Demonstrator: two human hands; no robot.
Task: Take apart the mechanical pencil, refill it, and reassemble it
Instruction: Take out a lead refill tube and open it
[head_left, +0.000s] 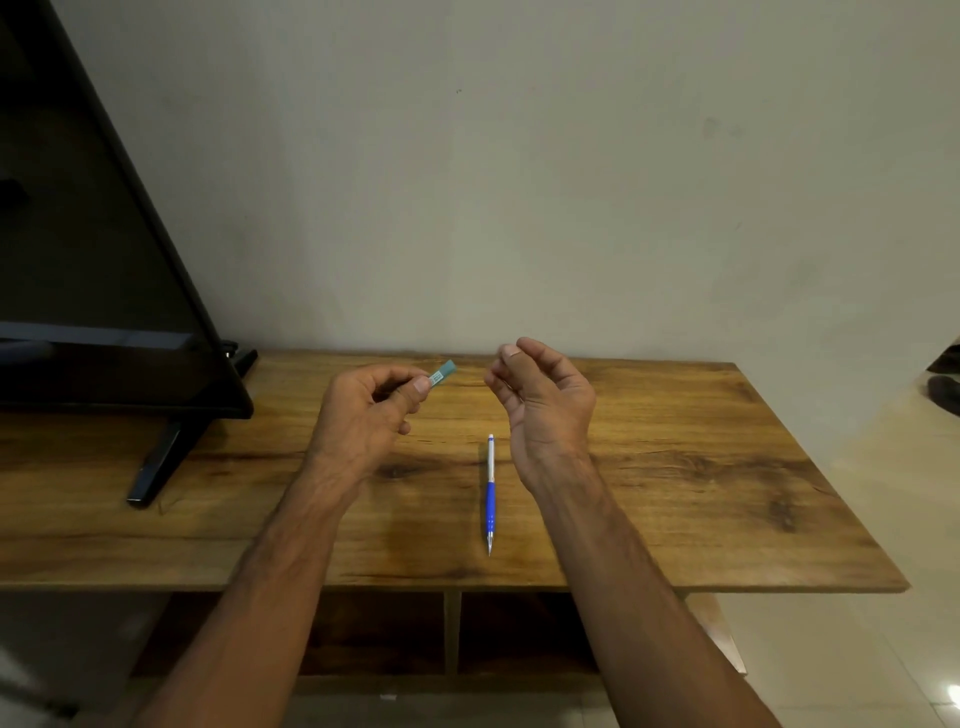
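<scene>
- I am seeing the left hand (363, 410) pinching the teal lead case (443, 372) between thumb and fingers, above the table (675, 493).
- The right hand (540, 405) is hovering loosely curled, gripping nothing visible.
- The mechanical pencil (490, 493) is lying whole between the wrists, tip toward me.
- I am advising: keep the case level and open its free end gently, so no leads spill.

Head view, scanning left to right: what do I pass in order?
Black screen → stand foot → left hand → teal lead case, which that hand pinches → mechanical pencil, lying on the wooden table → right hand, raised with its fingers curled.
</scene>
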